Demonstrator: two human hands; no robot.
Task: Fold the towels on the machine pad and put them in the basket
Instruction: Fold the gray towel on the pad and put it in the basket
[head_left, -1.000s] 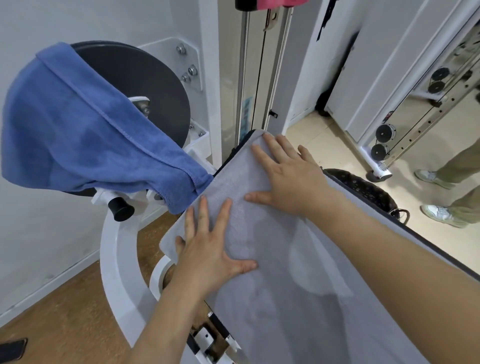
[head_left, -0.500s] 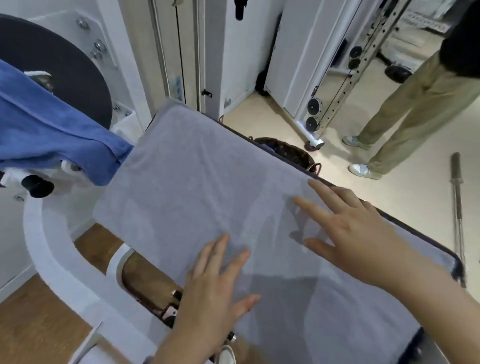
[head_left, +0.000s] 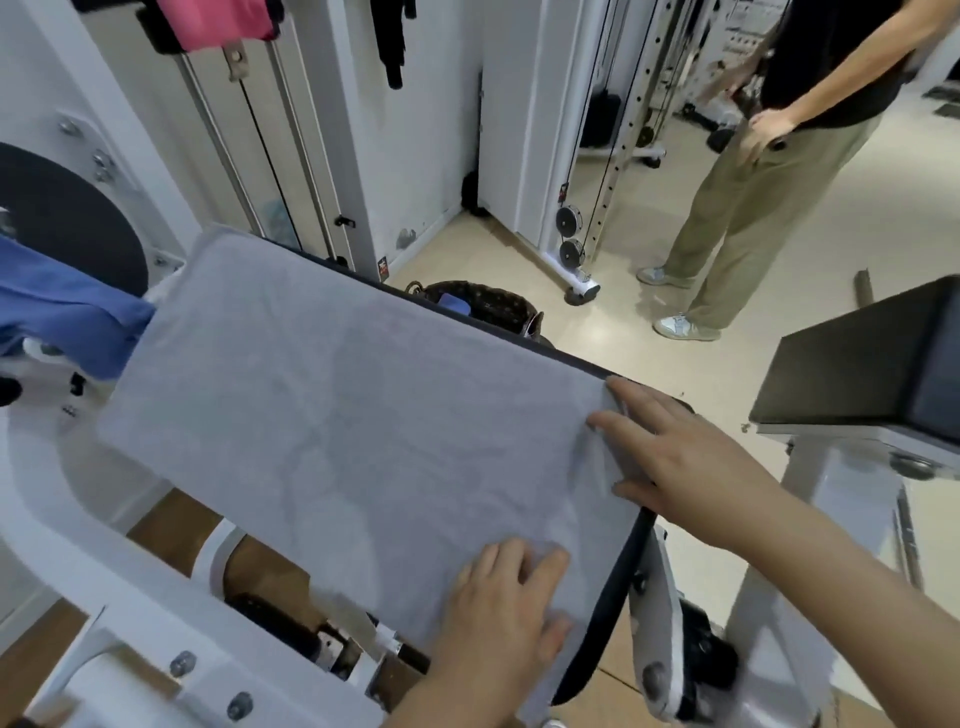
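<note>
Grey terry fills the middle of the view: a grey towel (head_left: 337, 415) lies spread flat, one layer, over the tilted pad (head_left: 605, 626). It covers the pad almost wholly, so only a dark rim shows along the far and right edges. The white frame (head_left: 67, 551) of the machine curves under and to the left of the pad, over a wooden floor.

A bystander (head_left: 753, 208) in khaki trousers and a black top stands on the pale floor at the upper right, well apart from the pad. A second black pad (head_left: 857, 364) sits on its own white post at the right edge. A black disc (head_left: 62, 223) is mounted at the left, and a blue towel (head_left: 67, 322) hangs in front of it, its lower end just beside the grey towel's left edge.

The basket (head_left: 498, 306), dark and patterned, stands on the floor just beyond the far edge of the pad, with something blue (head_left: 454, 304) inside it.

The right hand (head_left: 675, 467) lies flat on the towel's right edge, fingers spread and straight, reaching toward the far right corner and gripping nothing. The left hand (head_left: 498, 623) rests palm down near the towel's near right corner, fingers relaxed on the cloth, also grasping nothing.

A pink cloth (head_left: 218, 21) hangs at the top left.
</note>
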